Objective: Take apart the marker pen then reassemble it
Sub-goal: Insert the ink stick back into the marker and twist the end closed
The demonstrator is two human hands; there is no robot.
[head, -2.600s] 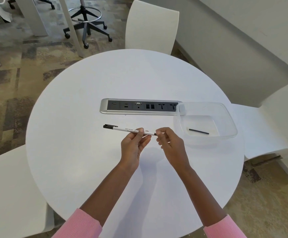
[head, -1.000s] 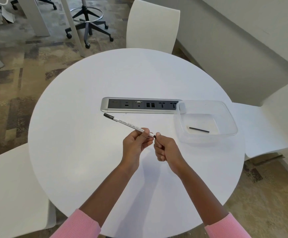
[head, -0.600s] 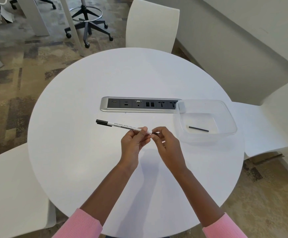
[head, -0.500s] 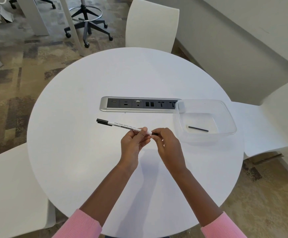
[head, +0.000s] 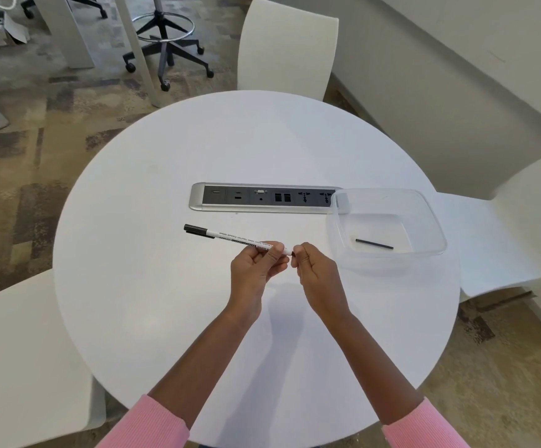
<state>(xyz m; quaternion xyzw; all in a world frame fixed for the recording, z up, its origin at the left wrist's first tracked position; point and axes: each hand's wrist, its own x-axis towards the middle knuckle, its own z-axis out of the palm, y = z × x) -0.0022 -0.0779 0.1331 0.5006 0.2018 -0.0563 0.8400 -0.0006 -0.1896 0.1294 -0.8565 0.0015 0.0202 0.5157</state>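
Note:
A slim white marker pen (head: 230, 238) with a black cap at its far left end is held above the round white table (head: 165, 286). My left hand (head: 256, 270) pinches the barrel near its right end. My right hand (head: 314, 270) has its fingers closed around the small black end piece at the pen's right tip, which is mostly hidden by the fingers. A thin black rod (head: 374, 244) lies inside a clear plastic tub (head: 424, 218) to the right of my hands.
A silver power and data socket strip (head: 262, 198) is set into the table behind the pen, its right end under the tub's corner. White chairs stand at the far side (head: 288, 43), left (head: 20, 350) and right (head: 505, 237). A wheeled stool base (head: 165, 53) stands on the carpet.
The pen's capped end swung from up and away back down to nearly level and leftward. My right hand's fingers shifted around the pen's right tip while my left hand kept its hold.

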